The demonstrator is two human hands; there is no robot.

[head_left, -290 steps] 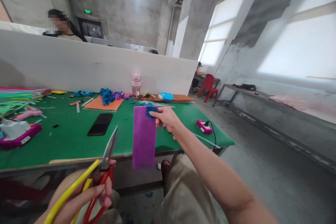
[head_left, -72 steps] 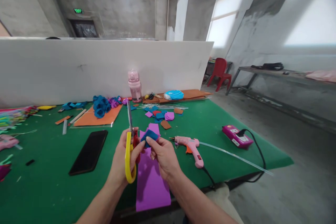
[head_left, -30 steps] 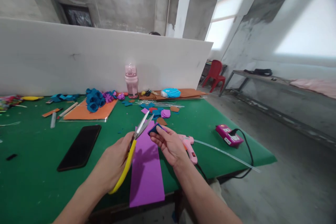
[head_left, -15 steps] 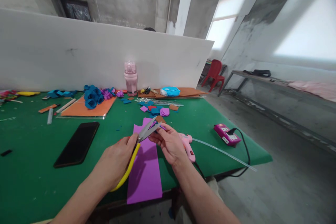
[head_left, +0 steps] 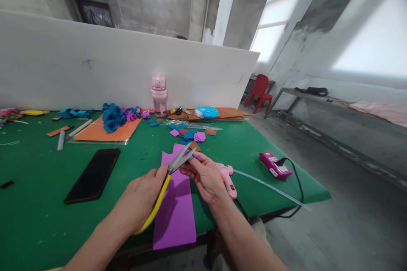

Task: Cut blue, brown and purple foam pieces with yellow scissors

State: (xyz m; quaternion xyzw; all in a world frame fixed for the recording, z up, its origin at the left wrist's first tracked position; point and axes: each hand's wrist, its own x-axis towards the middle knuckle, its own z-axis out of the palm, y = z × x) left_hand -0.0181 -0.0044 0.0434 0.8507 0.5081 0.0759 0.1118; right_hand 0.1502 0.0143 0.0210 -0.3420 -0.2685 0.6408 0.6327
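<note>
My left hand (head_left: 143, 197) is closed around the yellow handle of a pair of scissors (head_left: 155, 209), whose blades stand apart and point up to the right. In my right hand (head_left: 203, 175), thumb and fingers pinch a small purple foam piece (head_left: 196, 157), which sits beside the blade tips and is mostly hidden by the fingers. Beneath both hands lies a purple foam sheet (head_left: 176, 220) with a notch at its far end, reaching the table's front edge. A pink glue gun (head_left: 227, 178) rests just right of my right hand, with a clear glue stick (head_left: 270, 187) extending from it.
Left of my hands lies a black phone (head_left: 93, 173). Cut foam squares (head_left: 199, 136) are scattered beyond the sheet. Blue foam flowers (head_left: 112, 118) sit on an orange pack (head_left: 101, 132). A pink bottle (head_left: 159, 97) stands by the white partition (head_left: 127, 63). A magenta power strip (head_left: 274, 165) lies right.
The scissor blades look slightly wider apart, and the hands have shifted only a little. The other things on the table stay where they were.
</note>
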